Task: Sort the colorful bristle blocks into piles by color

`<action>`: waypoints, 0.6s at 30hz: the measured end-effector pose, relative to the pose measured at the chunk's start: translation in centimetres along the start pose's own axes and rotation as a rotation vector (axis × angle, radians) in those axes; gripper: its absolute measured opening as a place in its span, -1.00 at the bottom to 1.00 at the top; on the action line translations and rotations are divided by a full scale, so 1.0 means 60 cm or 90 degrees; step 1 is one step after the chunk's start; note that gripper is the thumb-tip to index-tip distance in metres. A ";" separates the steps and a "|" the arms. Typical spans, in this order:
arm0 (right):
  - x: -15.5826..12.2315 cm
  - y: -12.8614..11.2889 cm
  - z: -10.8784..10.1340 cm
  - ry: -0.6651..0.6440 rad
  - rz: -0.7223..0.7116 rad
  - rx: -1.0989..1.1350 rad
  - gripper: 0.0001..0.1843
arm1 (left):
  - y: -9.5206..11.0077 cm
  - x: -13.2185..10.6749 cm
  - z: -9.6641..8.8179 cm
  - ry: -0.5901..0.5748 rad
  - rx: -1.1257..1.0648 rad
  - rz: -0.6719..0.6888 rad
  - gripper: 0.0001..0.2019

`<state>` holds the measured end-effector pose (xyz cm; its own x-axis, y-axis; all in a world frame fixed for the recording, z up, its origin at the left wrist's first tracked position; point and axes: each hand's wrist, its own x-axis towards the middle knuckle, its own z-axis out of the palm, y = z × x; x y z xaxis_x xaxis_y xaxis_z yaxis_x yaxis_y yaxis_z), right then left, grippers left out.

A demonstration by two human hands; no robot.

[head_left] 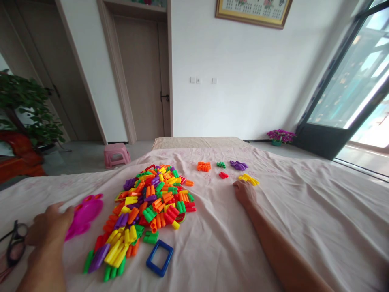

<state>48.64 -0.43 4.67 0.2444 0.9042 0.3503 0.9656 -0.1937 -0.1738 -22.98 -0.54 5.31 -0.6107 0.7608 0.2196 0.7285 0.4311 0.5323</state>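
Note:
My right hand point(245, 194) reaches forward on the cloth, fingers curled together, right beside a small group of yellow plastic pieces point(249, 179). Anything within those fingers is hidden from me. Further left, my left hand point(50, 225) is beside a magenta plastic tray-like piece point(88, 215) and overlaps its near edge. Blur and the hand's own back hide its fingers, so a grip on the piece cannot be made out. Between my hands lies a big heap of tube-shaped plastic building pieces point(158, 190) in orange, yellow, green, red and purple.
Small groups of orange point(203, 166), green point(221, 165), purple point(238, 165) and red pieces point(223, 175) lie beyond my right hand. A blue square frame point(160, 258) lies near the heap, and glasses point(16, 243) at far left. A pink stool point(116, 155) stands beyond the cloth point(212, 243).

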 end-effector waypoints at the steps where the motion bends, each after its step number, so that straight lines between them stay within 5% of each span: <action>1: 0.000 0.000 0.000 0.002 -0.001 0.000 -0.66 | 0.014 -0.006 -0.003 0.047 0.034 -0.038 -0.36; 4: -0.003 0.001 -0.003 0.007 -0.001 0.006 -0.65 | 0.077 -0.033 0.004 0.082 -0.050 0.059 -0.49; 9: -0.012 -0.001 -0.011 0.029 -0.026 0.042 -0.60 | 0.161 -0.074 0.069 -0.062 -0.287 0.186 -0.44; 14: -0.025 -0.040 -0.020 0.058 -0.116 0.143 -0.65 | 0.153 -0.072 0.117 -0.179 -0.270 0.196 -0.47; 18: -0.054 -0.132 -0.039 0.045 -0.252 0.308 -0.74 | 0.127 -0.064 0.125 -0.203 -0.254 0.214 -0.47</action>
<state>40.43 -2.74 7.08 -0.1016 0.8417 0.5303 0.8388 0.3590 -0.4093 -12.73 3.45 2.40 -0.1999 0.9579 0.2063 0.6556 -0.0257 0.7546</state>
